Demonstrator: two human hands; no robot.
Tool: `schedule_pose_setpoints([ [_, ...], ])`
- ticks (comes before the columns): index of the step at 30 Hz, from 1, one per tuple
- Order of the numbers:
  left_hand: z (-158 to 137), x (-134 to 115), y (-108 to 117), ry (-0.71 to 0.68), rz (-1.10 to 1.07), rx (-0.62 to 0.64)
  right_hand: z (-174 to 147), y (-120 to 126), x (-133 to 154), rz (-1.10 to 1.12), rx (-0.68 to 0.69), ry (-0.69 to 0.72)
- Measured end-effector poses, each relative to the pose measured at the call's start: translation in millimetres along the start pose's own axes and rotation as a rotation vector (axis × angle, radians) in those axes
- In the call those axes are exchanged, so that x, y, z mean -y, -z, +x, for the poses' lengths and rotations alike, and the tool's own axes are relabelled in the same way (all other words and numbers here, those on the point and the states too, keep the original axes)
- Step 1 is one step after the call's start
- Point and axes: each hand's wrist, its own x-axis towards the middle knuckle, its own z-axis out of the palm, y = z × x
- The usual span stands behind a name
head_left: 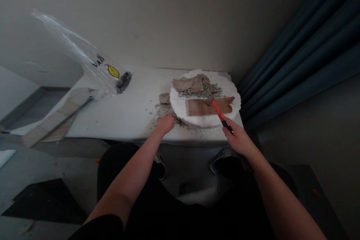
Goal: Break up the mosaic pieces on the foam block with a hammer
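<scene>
My right hand (236,135) grips the black end of a small hammer (217,109) with a red and black handle. The grey head of the hammer is over a flat brown strip (198,107) that looks like wood or cardboard. Under the strip lies a round white board (180,111) with a scalloped edge. A torn, crumbly brown piece (185,83) with bits of green rests at the board's back, beside a heap of grey fragments (210,90). My left hand (165,123) is closed at the board's left edge, by loose debris; whatever its fingers hold is hidden.
A clear plastic bag (98,62) with a yellow print and dark bits inside stands on the white table (123,116) at left. Brownish flat pieces (59,120) overhang the table's left end. Blue curtains (303,45) hang at right, and a wall rises behind.
</scene>
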Motion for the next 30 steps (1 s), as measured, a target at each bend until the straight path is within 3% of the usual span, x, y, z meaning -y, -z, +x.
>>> schedule_pose_setpoints([
  [11, -1, 2, 1, -0.066, -0.042, 0.025, 1, -1, -4, -0.013, 0.002, 0.025],
  [17, -1, 3, 22, 0.345, -0.189, -0.173, 0, -1, 0, -0.021, 0.002, 0.032],
  [19, 1, 0, 35, 0.371, -0.318, -0.285, 1, -1, 0, -0.024, 0.004, 0.032],
  [21, 5, -7, 48, 0.295, -0.503, -0.375, 1, -2, 1, -0.025, 0.006, 0.03],
  [24, 11, -24, 59, 0.092, -0.77, -0.393, 0, -2, 1, -0.021, 0.011, 0.031],
  [27, 20, -41, 60, -0.084, -0.844, -0.392, 0, -2, -1, -0.021, 0.016, 0.033],
  [30, 28, -51, 57, -0.148, -0.824, -0.387, 1, -2, -3, -0.028, 0.011, 0.04],
])
